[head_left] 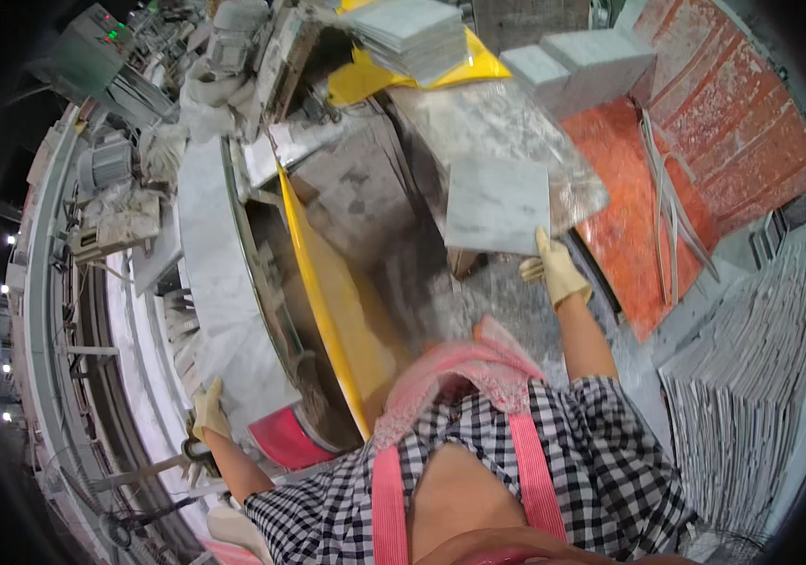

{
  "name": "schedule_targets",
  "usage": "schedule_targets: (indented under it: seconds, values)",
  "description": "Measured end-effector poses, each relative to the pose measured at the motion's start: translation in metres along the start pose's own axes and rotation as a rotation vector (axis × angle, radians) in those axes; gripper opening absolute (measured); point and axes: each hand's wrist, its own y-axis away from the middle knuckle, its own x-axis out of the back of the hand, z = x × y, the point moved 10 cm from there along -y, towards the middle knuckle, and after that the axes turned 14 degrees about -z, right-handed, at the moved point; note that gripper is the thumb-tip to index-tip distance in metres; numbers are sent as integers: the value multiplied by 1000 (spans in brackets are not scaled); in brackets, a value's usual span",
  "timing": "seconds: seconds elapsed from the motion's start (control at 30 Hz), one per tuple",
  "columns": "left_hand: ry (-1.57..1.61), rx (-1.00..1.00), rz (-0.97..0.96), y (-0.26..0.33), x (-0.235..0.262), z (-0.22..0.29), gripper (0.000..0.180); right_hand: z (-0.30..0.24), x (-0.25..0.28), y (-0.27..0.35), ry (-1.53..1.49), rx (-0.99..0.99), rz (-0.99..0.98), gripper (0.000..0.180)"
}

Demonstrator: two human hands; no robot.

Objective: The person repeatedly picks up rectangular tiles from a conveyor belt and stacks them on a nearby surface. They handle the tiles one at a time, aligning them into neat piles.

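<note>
While the right grip (558, 270) is pinching a square grey marble tile (497, 204) by its near corner, probably steadying it over the counter (488, 118) just ahead, the left grip (207, 411) is resting beside a pale marble slab (238, 363), its closure being indiscernible.

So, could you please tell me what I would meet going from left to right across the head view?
Grey motor → left gloved hand → yellow panel → pale square tile → tall row of thin slabs.
</note>
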Motion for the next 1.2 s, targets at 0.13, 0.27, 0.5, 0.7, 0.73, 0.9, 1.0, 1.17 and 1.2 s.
schedule_targets:
  seconds: [0.13, 0.27, 0.5, 0.7, 0.73, 0.9, 1.0, 1.17, 1.2]
  values:
    - [30, 140, 9, 19, 1, 21, 50, 5, -2, -4, -47, 41, -65, 69]
    - [-194, 16, 236, 38, 0, 68, 47, 8, 0, -4, -116, 69, -14, 62]
    - [-167, 21, 437, 85, 2, 138, 39, 9, 5, -12, -184, 106, 54, 63]
    - [192, -169, 392, 65, -38, 195, 49, 7, 30, -26, -64, 68, -67, 65]
    - [95, -203, 371, 57, -59, 208, 51, 10, 34, -28, -42, 33, -82, 65]
    - [170, -135, -43, -5, -254, 242, 52, 8, 31, -38, -70, 26, -203, 67]
    - [164, 52, -220, -17, -392, 258, 41, 16, 34, -39, -206, -49, -121, 70]
    - [295, -39, -632, -6, -573, 313, 47, 19, 52, -39, -255, -138, 73, 80]
    - [211, -118, -683, -2, -589, 326, 45, 17, 48, -40, -244, -163, -15, 83]
